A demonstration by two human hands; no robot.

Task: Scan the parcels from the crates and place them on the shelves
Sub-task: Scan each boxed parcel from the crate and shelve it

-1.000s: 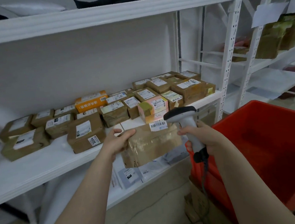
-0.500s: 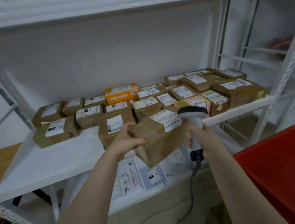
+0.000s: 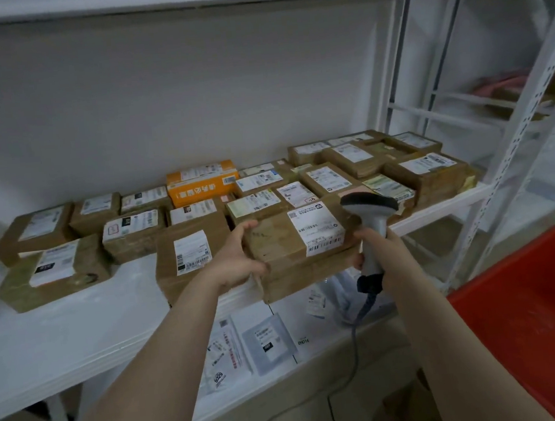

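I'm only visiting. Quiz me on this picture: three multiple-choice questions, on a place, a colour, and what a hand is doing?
1. Where is the red crate? A) lower right B) top shelf C) far left
2. What colour is the one box that differs from the brown parcels on the shelf? A) blue B) orange C) green
3. What is the right hand doing? A) hanging idle B) pressing a label C) gripping the scanner

Answers: 1 A, its red wall fills the lower right corner. 2 B, it is orange among brown cardboard. 3 C, its fingers curl round the handle, while the left hand holds the parcel.
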